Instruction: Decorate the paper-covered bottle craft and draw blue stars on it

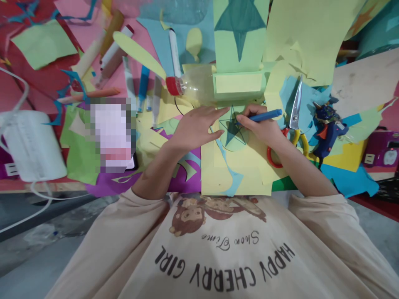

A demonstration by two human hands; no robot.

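In my right hand [262, 129] is a blue marker [270, 115], pinched between thumb and fingers. Its tip meets a small rounded piece of green paper [233, 146] that bears a drawn star [231, 129]. Part of the star is coloured dark; the other points are only outlined. My left hand [193, 128] lies at the paper's left side, thumb and fingers apart, fingertips at its edge. Under the green piece are yellow sheets [249, 174] with a light blue paper scrap [235, 182]. Just beyond lies a clear plastic bottle [198, 85] with a red cap.
To the right lie scissors [295, 110] with red and yellow handles and a blue glue gun [326, 139]. Several markers [144, 85] are at the left, near a blurred-out phone-like object [132, 162]. A white device [34, 145] with cables stands far left. Above is a larger dark star [240, 23].
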